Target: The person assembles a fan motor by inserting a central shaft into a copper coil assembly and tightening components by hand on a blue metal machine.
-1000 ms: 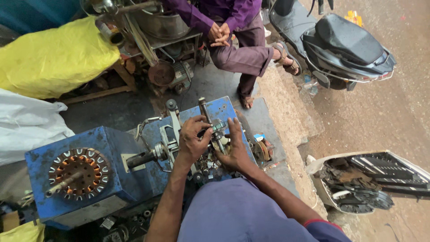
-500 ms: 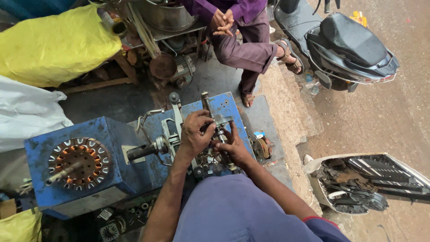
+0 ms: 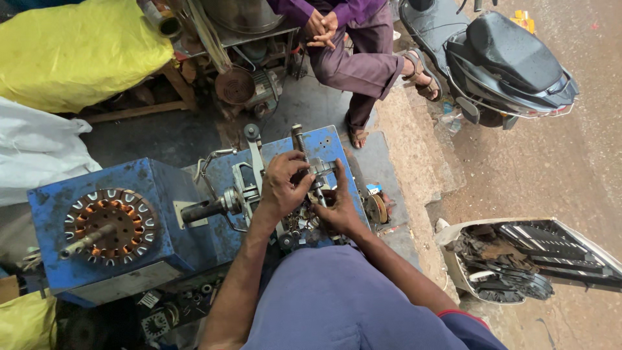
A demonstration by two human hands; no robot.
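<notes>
Gripping a small metal fitting [image 3: 319,170] at the threaded rod [image 3: 300,144] on the blue machine's [image 3: 162,194] right end, the left hand [image 3: 285,185] is steadying it while the right hand [image 3: 338,206], fingers half-curled, is bracing just below.

Stator [image 3: 111,223] left of threaded rod [image 3: 299,141] — scooter [image 3: 502,61] far right

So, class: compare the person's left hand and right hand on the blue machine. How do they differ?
The left hand lies palm-down over the small grey metal part, fingers curled on it; the right hand sits lower, fingers pointing up beside the threaded rod. The left forearm is bare to the frame edge; the right ends in a blue sleeve. Both work on the blue machine.
</notes>
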